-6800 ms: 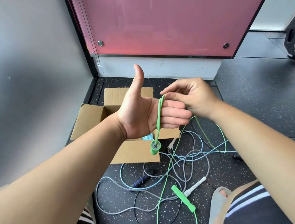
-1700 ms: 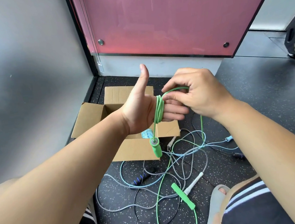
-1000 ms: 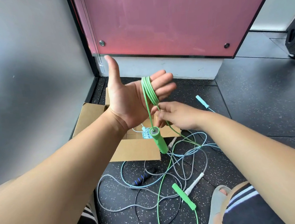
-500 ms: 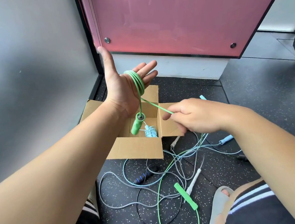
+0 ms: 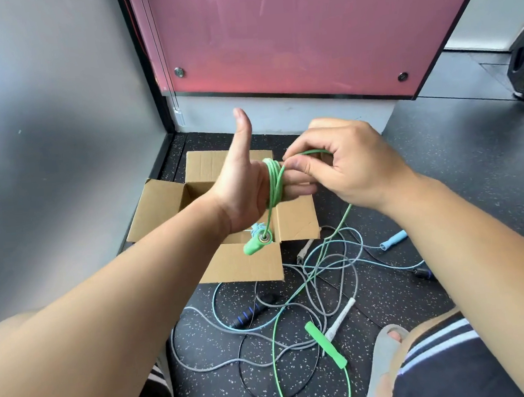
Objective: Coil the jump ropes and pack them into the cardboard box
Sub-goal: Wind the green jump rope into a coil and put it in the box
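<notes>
A green jump rope (image 5: 273,181) is wound in several turns around the straight fingers of my left hand (image 5: 244,187), thumb up, above the open cardboard box (image 5: 241,265). One green handle (image 5: 256,244) dangles below that hand. My right hand (image 5: 343,169) pinches the green cord at my left fingertips. The slack runs down to the floor, where the other green handle (image 5: 325,344) lies. A coiled light-blue rope (image 5: 257,228) shows inside the box.
Grey, light-blue and black ropes lie tangled on the speckled black floor in front of the box, with a white handle (image 5: 341,318), a blue-black handle (image 5: 248,315) and a light-blue handle (image 5: 392,240). Grey wall at left, pink panel behind, my sandalled foot (image 5: 385,355) at lower right.
My right hand came up from beside the box and carried the cord over my left fingers, adding another turn. My left hand dropped and turned sideways, and the hanging handle swung.
</notes>
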